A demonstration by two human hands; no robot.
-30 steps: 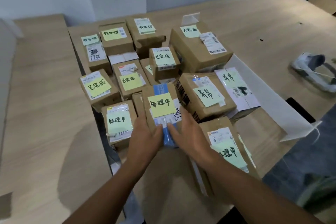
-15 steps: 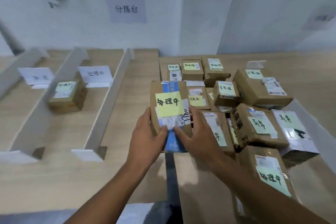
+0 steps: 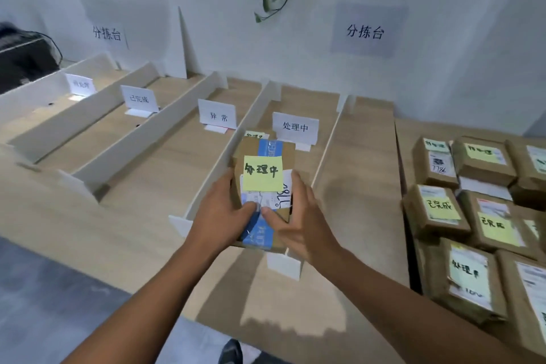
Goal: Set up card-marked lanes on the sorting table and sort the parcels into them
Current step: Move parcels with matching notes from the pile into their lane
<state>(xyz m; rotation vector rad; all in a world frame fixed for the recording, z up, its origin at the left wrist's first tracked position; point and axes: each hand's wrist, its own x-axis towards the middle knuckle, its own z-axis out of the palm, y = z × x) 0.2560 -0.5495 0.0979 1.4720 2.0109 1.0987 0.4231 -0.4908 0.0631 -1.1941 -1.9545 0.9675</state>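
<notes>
Cardboard parcel (image 3: pixel 263 186) is hanging over the 处理中 lane (image 3: pixel 304 156), and we are gripping it with left hand (image 3: pixel 221 210) and right hand (image 3: pixel 298 221). Cards are standing; most parcels are waiting in the pile (image 3: pixel 472 210).

Soft, even indoor light fills the scene, moderately bright with a cool cast on the white wall (image 3: pixel 224 23). Blurred shadows of the forearms fall on the wooden table (image 3: pixel 363 186) below and nearer than the fingers (image 3: pixel 251 206), suggesting light from above. No harsh glare appears. Detail is soft overall; the card (image 3: pixel 80 84) far left of the fingers is illegible. Wide-angle distortion bends the dividers and table edges toward the frame borders.
</notes>
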